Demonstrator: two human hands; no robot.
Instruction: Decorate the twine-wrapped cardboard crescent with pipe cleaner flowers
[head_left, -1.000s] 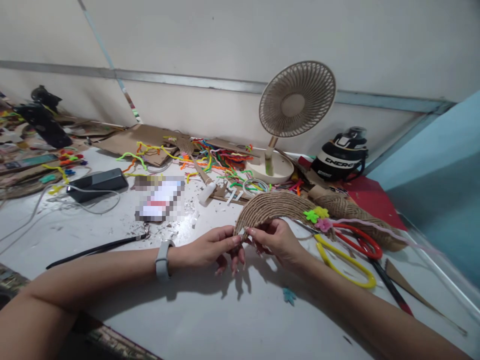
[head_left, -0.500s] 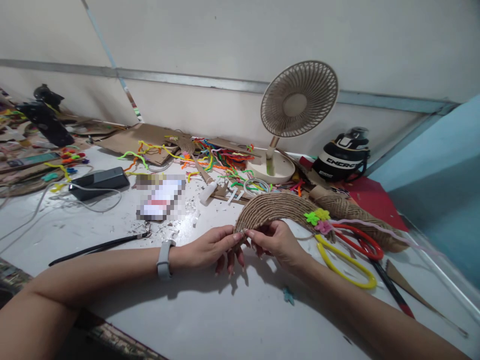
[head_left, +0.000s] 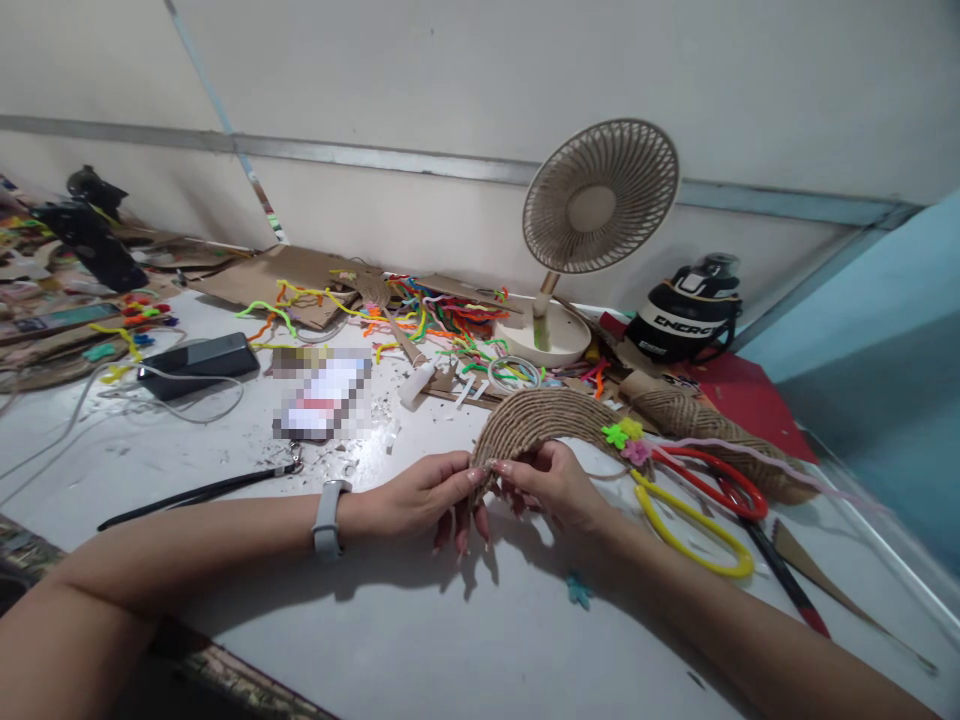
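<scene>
A curved arch wrapped in brown jute twine [head_left: 547,415] lies on the white table [head_left: 450,640], with small green, yellow and pink flowers [head_left: 628,438] stuck near its right end. My left hand [head_left: 420,495] pinches the arch's left end with thumb and fingertips. My right hand [head_left: 555,480] meets it there, its fingers closed on the same end. A grey band [head_left: 325,518] sits on my left wrist.
Red and yellow scissors [head_left: 701,500] lie right of the arch, a small blue flower [head_left: 577,588] in front. A desk fan [head_left: 592,215], a black bottle [head_left: 686,310], pipe cleaners [head_left: 435,320], a glue bottle [head_left: 415,383], a power bank [head_left: 199,358] and a black strap [head_left: 195,492] crowd the back.
The arch has shifted slightly left and tilted up a little between my fingertips. Both hands stay pinched at its left end.
</scene>
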